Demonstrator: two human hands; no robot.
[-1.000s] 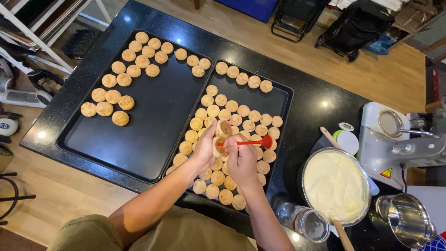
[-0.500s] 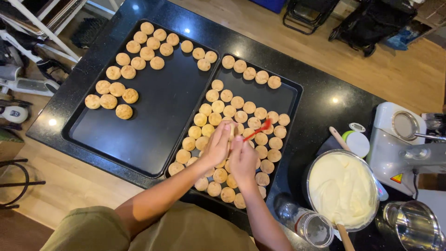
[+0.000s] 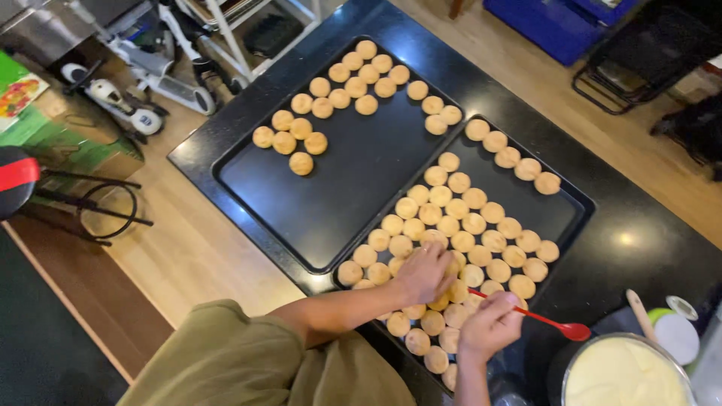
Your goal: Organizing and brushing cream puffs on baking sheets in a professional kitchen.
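Note:
My left hand (image 3: 426, 272) rests palm-down on the small round golden pastries (image 3: 462, 220) crowded in the right-hand black baking tray (image 3: 565, 214); whether it grips one I cannot tell. My right hand (image 3: 490, 325) holds a red spoon (image 3: 553, 324) by its handle. The spoon's bowl points right, just above the rim of a metal bowl of pale cream (image 3: 626, 373). The left-hand black tray (image 3: 338, 195) carries pastries only along its far edge and far left corner (image 3: 289, 139).
Both trays lie on a black countertop (image 3: 647, 240). A wooden handle (image 3: 639, 310) and a white-lidded container (image 3: 677, 331) stand by the cream bowl. Beyond the counter are a wooden floor, a white rack, a blue bin and a black stool.
My right hand has drawn the red spoon away from the pastries toward the cream bowl. My left hand stays on the pastries. The view has shifted left.

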